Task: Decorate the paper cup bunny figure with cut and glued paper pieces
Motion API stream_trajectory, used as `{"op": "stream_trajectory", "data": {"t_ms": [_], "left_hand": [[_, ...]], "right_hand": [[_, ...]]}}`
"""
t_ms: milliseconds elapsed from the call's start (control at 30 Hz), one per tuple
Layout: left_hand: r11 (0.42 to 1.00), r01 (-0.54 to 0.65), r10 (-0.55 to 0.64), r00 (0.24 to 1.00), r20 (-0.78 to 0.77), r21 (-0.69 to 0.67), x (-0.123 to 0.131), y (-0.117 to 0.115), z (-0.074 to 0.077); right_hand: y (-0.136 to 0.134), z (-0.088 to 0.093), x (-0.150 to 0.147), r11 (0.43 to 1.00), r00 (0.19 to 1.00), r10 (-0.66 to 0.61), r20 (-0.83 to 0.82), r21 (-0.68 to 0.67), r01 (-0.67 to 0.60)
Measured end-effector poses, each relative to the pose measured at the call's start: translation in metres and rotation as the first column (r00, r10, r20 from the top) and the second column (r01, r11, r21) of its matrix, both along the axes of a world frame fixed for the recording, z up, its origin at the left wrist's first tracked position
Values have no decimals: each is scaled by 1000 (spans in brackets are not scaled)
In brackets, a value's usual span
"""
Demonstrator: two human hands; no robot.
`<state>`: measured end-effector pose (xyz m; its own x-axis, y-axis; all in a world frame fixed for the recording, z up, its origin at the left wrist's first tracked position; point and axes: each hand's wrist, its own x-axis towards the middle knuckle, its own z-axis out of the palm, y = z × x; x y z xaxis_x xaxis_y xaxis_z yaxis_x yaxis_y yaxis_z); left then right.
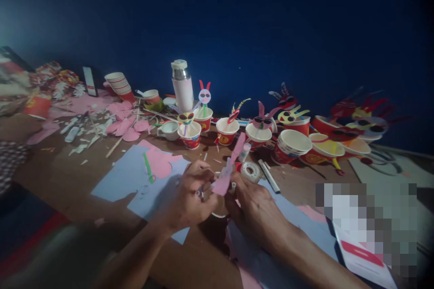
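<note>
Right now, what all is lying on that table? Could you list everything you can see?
cutout: one, pink, held between both hands.
flask: one, white and silver, upright at the back.
cup stack: one, red and white, back left.
craft cups: a row, red and white, with paper faces, centre to right; count unclear.
mug: one, white, left of the row.
tape: one roll, just beyond the hands.
paper sheets: several, pale blue, under the hands.
scraps: many, pink, left.
table: brown.
left hand, right hand: gripping the cutout.

A craft workspace: paper cups point(291, 141) with cut-out faces, pink paper scraps point(127, 126), tape point(250, 170).
</note>
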<state>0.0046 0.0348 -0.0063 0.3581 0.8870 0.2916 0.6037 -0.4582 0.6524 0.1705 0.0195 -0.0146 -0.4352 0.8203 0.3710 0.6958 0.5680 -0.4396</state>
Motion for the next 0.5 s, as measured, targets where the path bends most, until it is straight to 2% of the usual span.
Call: {"op": "stream_trajectory", "data": {"t_ms": [200,300,433,500], "left_hand": [[1000,23,-23,999,-33,2,-6,1,4],[996,34,-30,999,45,-87,-8,3,0],[984,-18,52,980,192,-176,-9,7,-7],[966,20,50,963,263,-259,-10,10,-10]], "right_hand": [[0,-1,-1,1000,999,10,-47,-24,-11],[0,-2,-2,998,997,7,-80,-55,-11],[4,-3,-2,994,995,-24,-96,-107,14],[6,-1,-2,988,995,-47,-85,-152,33]]}}
